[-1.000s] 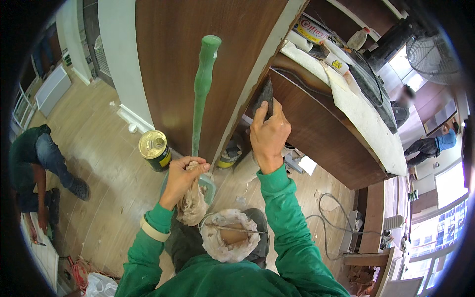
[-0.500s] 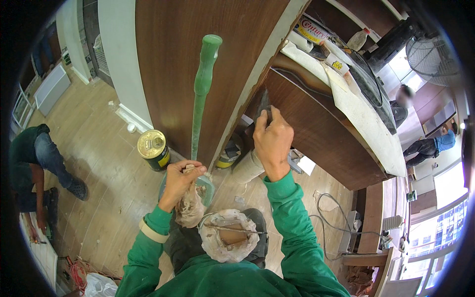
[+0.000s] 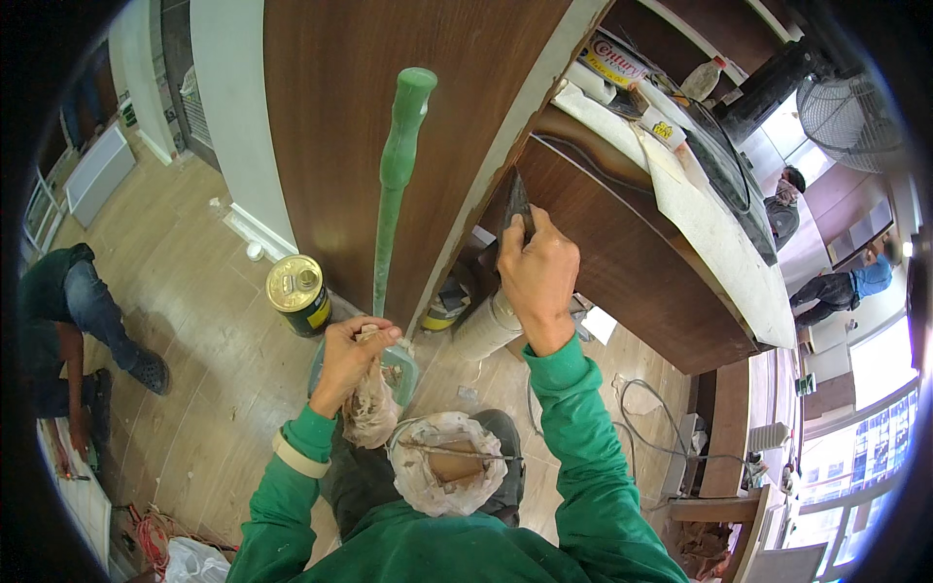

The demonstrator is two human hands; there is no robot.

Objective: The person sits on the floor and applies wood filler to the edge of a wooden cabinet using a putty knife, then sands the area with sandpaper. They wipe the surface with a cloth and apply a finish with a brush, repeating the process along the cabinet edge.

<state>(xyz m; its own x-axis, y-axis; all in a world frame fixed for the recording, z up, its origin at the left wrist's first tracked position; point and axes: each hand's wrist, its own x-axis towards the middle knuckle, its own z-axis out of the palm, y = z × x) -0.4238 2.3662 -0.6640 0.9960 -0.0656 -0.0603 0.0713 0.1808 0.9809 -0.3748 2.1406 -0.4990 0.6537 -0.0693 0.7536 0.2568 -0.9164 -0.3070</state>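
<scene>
My right hand (image 3: 539,272) grips a putty knife (image 3: 517,201) with a dark blade pointing up. The blade lies against or very near the edge where the upright brown panel (image 3: 379,126) meets the lower brown board (image 3: 622,238); contact cannot be made out. Pinched in my left hand (image 3: 352,355) is a crumpled beige rag (image 3: 372,413), hanging down. Behind that hand stands a green dustpan (image 3: 406,369) with a long upright handle. Between my knees sits a plastic-lined container (image 3: 452,466) with brown material inside and a thin stick across its top.
A gold-topped can (image 3: 297,291) stands left of the panel, another can (image 3: 447,303) behind it. A paper-wrapped roll (image 3: 488,325) is under my right hand. Cables (image 3: 646,408) lie at right. Cans and a bottle crowd the counter (image 3: 719,243). A person (image 3: 73,330) is at left, others far right.
The putty knife's blade has turned slightly and its tip has shifted a little left. My left hand and the rag have barely moved. A person in the right background has changed head position.
</scene>
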